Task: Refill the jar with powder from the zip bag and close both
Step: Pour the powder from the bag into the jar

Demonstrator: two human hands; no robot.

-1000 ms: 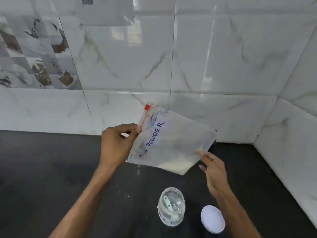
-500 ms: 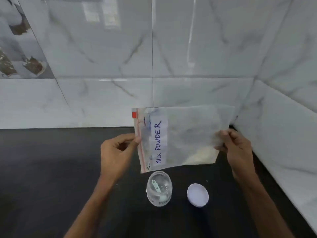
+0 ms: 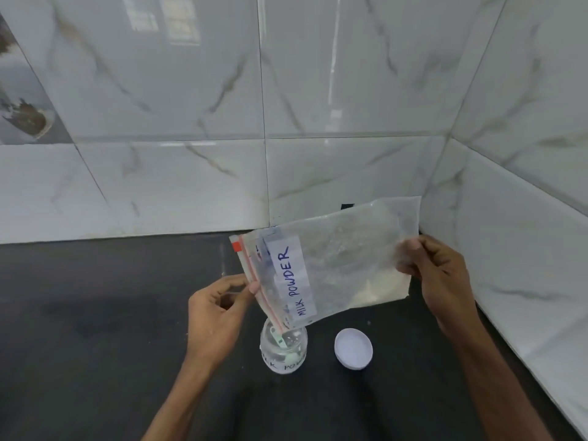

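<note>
Right now your zip bag [image 3: 331, 268] hangs in the air above the dark worktop [image 3: 95, 329], tilted so its zip end with the red strip slopes down to the left and its lowest corner sits at the mouth of the jar [image 3: 283, 348]. Its white label reads "MILK POWDER", and pale powder [image 3: 378, 289] is gathered in the lower right corner, away from the zip. Your left hand [image 3: 216, 316] has its fingers pinched on the zip edge, and your right hand [image 3: 436, 275] has its fingers clamped on the bag's far end, held higher. Directly below, the clear jar stands upright and uncapped on the worktop, with a small scoop [image 3: 280, 340] inside it. Its white lid [image 3: 353, 348] lies just beside it on the right, apart from it. Behind, marbled wall tiles [image 3: 334, 90] meet in a corner.
</note>
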